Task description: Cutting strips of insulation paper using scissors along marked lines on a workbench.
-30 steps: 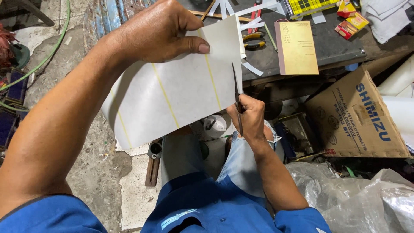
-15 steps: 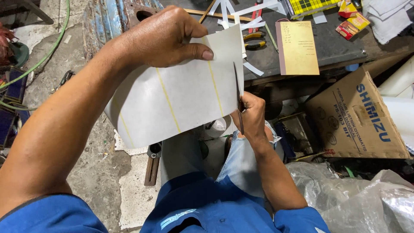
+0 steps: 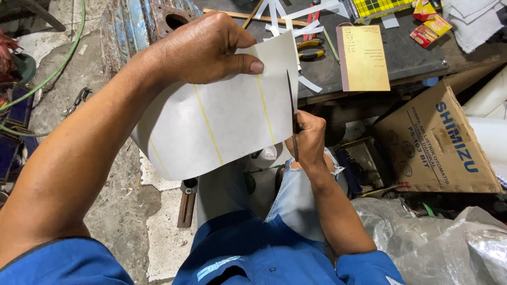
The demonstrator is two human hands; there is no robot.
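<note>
a person in a blue shirt [image 3: 253,258] and pale jeans [image 3: 296,195] sits over a rough concrete floor [image 3: 105,211], seen from the head camera. the left hand [image 3: 203,50], at the end of a long forearm crossing from the lower left, is clenched on the top edge of a curved white sheet [image 3: 211,126], thumb pressed flat on its face and fingers curled behind. two thin yellow lines run down the sheet, which bows outward and hangs above the knees. the right hand [image 3: 309,138] is closed around the handles of dark scissors [image 3: 292,113], whose blades point upward along the sheet's right edge, touching it just below the top corner. under the sheet, a small white cup-like object [image 3: 266,155] and a dark tool [image 3: 187,198] lie on the floor near the legs. to the right, a brown cardboard box [image 3: 438,145] with blue print leans beside crumpled clear plastic [image 3: 438,237]. beyond the hands, a dark tabletop [image 3: 412,53] carries a tan notebook [image 3: 364,57], yellow-handled pliers [image 3: 309,48], white paper strips [image 3: 296,16], a wooden stick [image 3: 253,17], small red and yellow packets [image 3: 430,29] and a yellow gridded mat [image 3: 380,6]. at the upper left, a rusty blue metal casing [image 3: 142,26] stands behind the left hand, and a green hose [image 3: 58,63] curves across the floor.
</note>
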